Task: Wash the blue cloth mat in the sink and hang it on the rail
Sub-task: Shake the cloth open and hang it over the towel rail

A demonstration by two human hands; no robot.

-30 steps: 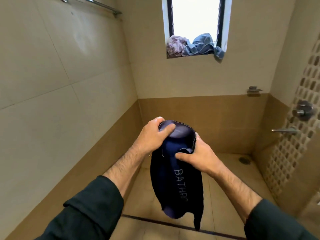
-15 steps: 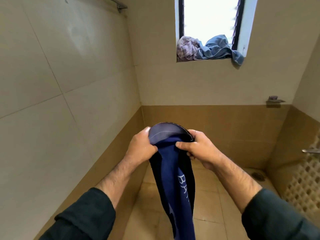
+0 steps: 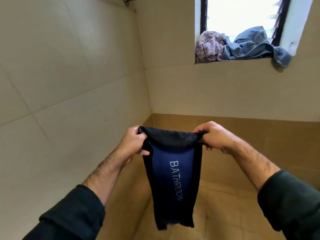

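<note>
A dark blue cloth mat (image 3: 173,179) with black borders and the word BATHROOM hangs in front of me, its top edge folded over. My left hand (image 3: 133,142) grips its top left corner and my right hand (image 3: 213,135) grips its top right corner, so the top edge is stretched between them. The mat's lower end dangles above the tiled floor. Only the end bracket of the metal rail (image 3: 128,0) shows at the top edge on the left wall.
A window (image 3: 242,14) is set high in the far wall, with a mauve cloth (image 3: 209,45) and a light blue cloth (image 3: 252,45) bunched on its sill. Cream tiled walls close in on the left and ahead. Brown tiles cover the lower walls and floor.
My hands have moved apart, spreading the bunched mat's top edge out wide. The view has tilted up and left, so the taps on the right wall are out of frame.
</note>
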